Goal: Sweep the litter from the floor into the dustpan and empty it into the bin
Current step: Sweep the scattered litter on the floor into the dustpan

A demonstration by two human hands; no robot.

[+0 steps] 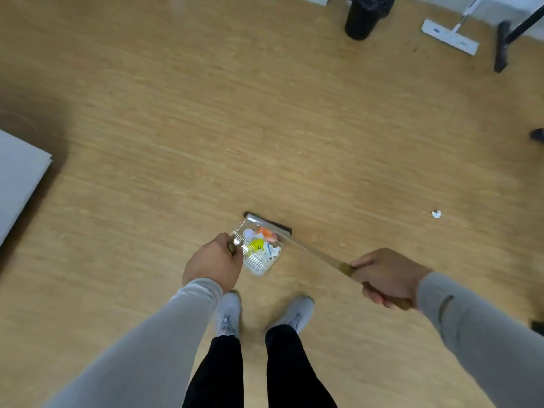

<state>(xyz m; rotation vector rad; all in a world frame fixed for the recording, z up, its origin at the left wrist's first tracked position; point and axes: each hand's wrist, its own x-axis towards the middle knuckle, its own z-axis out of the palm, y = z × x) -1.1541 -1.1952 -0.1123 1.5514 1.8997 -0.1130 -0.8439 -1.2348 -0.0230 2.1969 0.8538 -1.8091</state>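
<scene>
A clear plastic dustpan (259, 265) rests on the wooden floor just ahead of my feet. Inside it lies coloured litter (260, 241): white, orange, yellow and pale blue scraps. My left hand (213, 262) grips the dustpan's handle. My right hand (385, 278) grips the broom's wooden handle (312, 251). The dark broom head (269, 222) lies across the dustpan's mouth. One small white scrap (436, 214) sits alone on the floor far to the right. The black bin (365, 17) with a black liner stands at the far top.
A flat white mop (449, 36) lies near the far wall, right of the bin, beside a dark stand foot (502, 47). A pale board or table corner (17, 178) juts in at the left. My grey shoes (229, 313) stand behind the dustpan.
</scene>
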